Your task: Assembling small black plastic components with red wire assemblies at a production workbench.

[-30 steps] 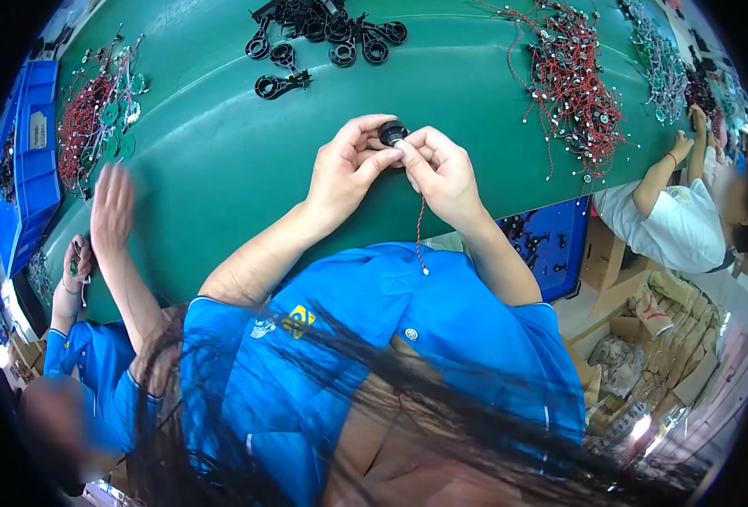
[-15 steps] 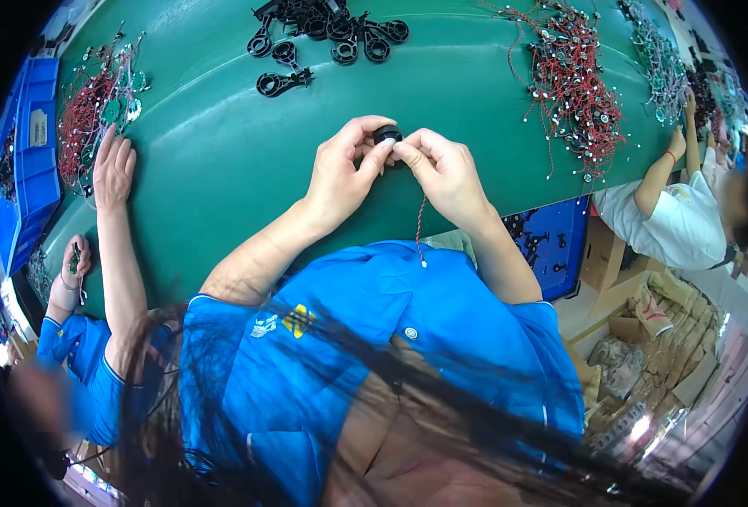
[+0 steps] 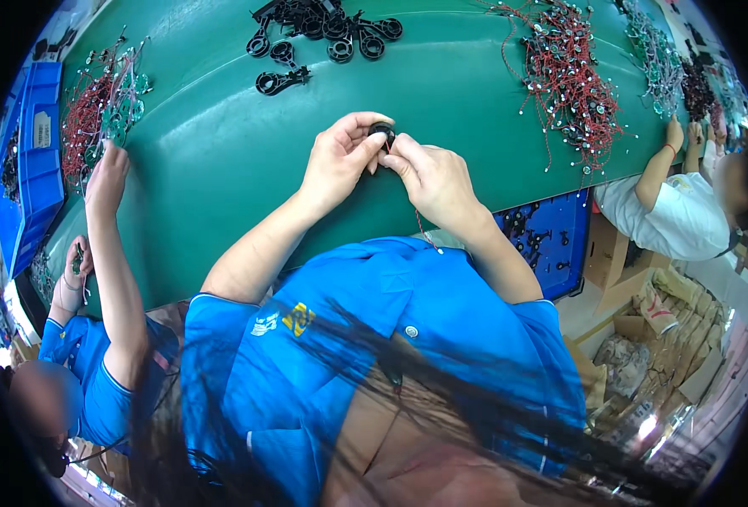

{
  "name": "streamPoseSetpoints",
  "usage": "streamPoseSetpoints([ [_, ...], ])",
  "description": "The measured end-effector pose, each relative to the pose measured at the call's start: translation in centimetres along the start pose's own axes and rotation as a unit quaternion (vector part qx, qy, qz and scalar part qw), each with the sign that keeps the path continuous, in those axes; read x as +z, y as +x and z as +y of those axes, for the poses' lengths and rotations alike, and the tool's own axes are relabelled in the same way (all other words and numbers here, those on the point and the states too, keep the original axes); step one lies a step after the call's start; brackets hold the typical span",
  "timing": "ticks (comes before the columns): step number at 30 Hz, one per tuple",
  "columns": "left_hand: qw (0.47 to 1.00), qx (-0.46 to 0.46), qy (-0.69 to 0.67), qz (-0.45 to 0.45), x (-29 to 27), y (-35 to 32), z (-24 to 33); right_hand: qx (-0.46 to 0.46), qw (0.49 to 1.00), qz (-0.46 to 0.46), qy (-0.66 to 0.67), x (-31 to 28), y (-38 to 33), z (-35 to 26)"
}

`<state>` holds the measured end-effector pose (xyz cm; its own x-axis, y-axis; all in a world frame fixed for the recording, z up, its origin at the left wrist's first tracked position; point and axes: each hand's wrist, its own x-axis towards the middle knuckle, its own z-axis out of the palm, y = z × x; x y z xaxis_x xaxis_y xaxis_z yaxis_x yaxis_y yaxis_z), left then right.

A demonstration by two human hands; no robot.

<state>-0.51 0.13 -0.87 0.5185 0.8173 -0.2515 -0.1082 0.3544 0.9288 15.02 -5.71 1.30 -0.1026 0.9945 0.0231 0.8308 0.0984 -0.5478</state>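
My left hand [image 3: 337, 160] pinches a small round black plastic part [image 3: 381, 131] over the near half of the green table. Close against it, my right hand [image 3: 431, 176] has thumb and fingertips closed on a thin red wire [image 3: 424, 230]. The wire's upper end meets the black part, though the fingers hide most of the joint. Its lower end hangs below my right palm, with a small white connector [image 3: 440, 251] at the tip.
Black ring-ended plastic parts [image 3: 323, 25] lie at the table's far side. Red wires [image 3: 572, 84] are heaped right; more wires [image 3: 87, 118] lie left beside a blue bin [image 3: 38, 135]. Co-workers sit at both sides, the left one's hand [image 3: 108, 182] at the wires. A blue crate [image 3: 560, 245] stands below the right edge.
The black part has tilted in my left fingers. My right hand has turned and drawn slightly downward with the wire. The left co-worker's hand has closed at the wire pile.
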Motion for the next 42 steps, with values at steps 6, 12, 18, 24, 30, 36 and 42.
streamPoseSetpoints([
  [6, 0.999, 0.041, 0.011, 0.03, 0.3, -0.3, -0.6, -0.077, 0.989, 0.103, -0.067, 0.3, -0.4, -0.2],
  [12, 0.997, -0.023, -0.062, -0.039, 0.2, -0.7, 0.5, 0.03, 0.986, 0.076, 0.145, -0.2, -1.3, 0.5],
  [18, 0.873, 0.309, 0.348, 0.145, -1.4, 0.6, 1.8, 0.136, 0.981, -0.021, 0.137, -6.4, -4.7, 3.6],
  [24, 0.663, 0.297, 0.625, 0.284, -8.8, 2.5, 3.1, 0.331, 0.937, 0.001, -0.114, -13.6, -12.5, 5.9],
  [30, 0.629, 0.315, 0.671, 0.236, -10.8, 3.5, 2.1, 0.453, 0.861, 0.086, -0.216, -14.9, -13.3, 6.6],
  [36, 0.875, 0.168, 0.36, 0.278, -10.1, 2.6, 1.8, 0.398, 0.881, 0.174, -0.186, -14.7, -11.4, 8.7],
  [42, 0.955, 0.121, 0.228, 0.143, -3.5, 1.7, 2.5, 0.323, 0.909, 0.213, -0.158, -13.1, -7.5, 9.8],
])
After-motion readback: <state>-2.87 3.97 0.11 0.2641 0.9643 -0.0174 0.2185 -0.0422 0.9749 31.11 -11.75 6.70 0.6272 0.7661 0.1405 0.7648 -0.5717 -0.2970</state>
